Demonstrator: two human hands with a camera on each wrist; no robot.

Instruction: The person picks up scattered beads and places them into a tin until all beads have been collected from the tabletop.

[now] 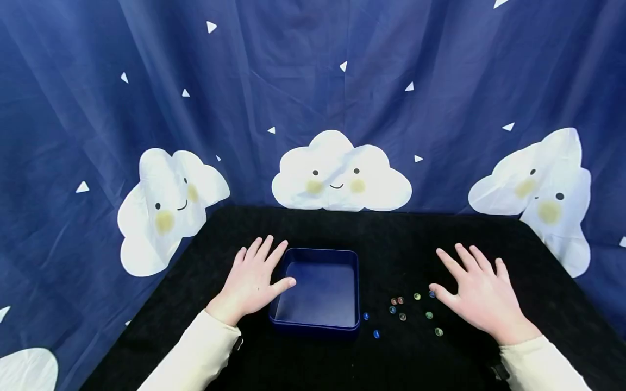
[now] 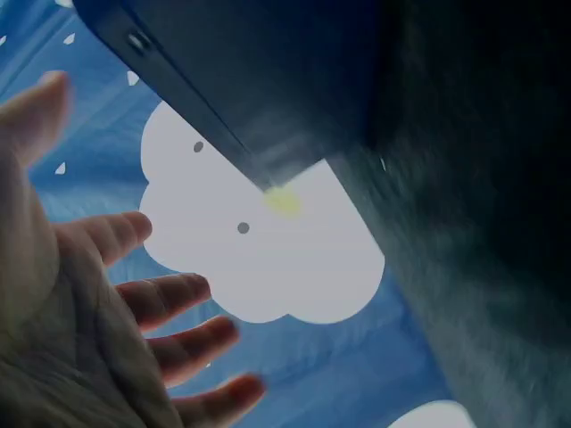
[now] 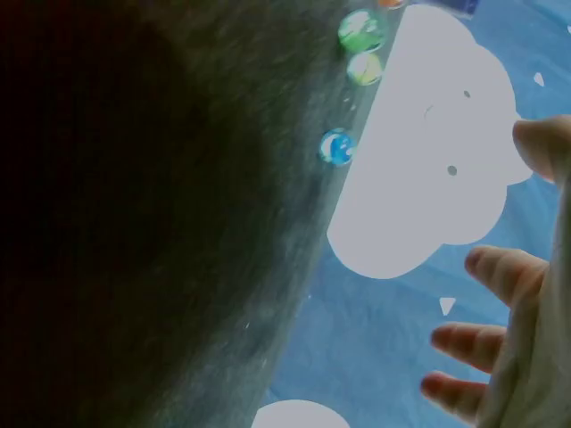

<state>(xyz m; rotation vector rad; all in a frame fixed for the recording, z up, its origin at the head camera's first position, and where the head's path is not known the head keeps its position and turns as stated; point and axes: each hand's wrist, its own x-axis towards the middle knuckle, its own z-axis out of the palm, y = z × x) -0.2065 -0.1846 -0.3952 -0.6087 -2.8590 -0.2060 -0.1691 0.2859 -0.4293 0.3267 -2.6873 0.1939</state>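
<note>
A dark blue square box (image 1: 320, 327), without a lid, stands on the black tabletop. My left hand (image 1: 251, 285) is held beside its left wall, fingers spread, and the thumb overlaps the rim in the head view. In the left wrist view the palm (image 2: 71, 312) faces the camera and the box's side (image 2: 223, 71) rises above. Several small glass marbles lie loose to the right of the box, among them a blue marble (image 1: 376, 334) and a green marble (image 1: 429, 315). My right hand (image 1: 481, 296) hovers right of them, fingers spread, its thumb near another blue marble (image 3: 337, 147).
The black cloth-covered table (image 1: 401, 364) reaches back to a dark blue curtain (image 1: 303, 65) printed with smiling white clouds (image 1: 337, 157) and small white triangles. Cream sleeves cover both forearms. The box stands between the left hand and the marbles.
</note>
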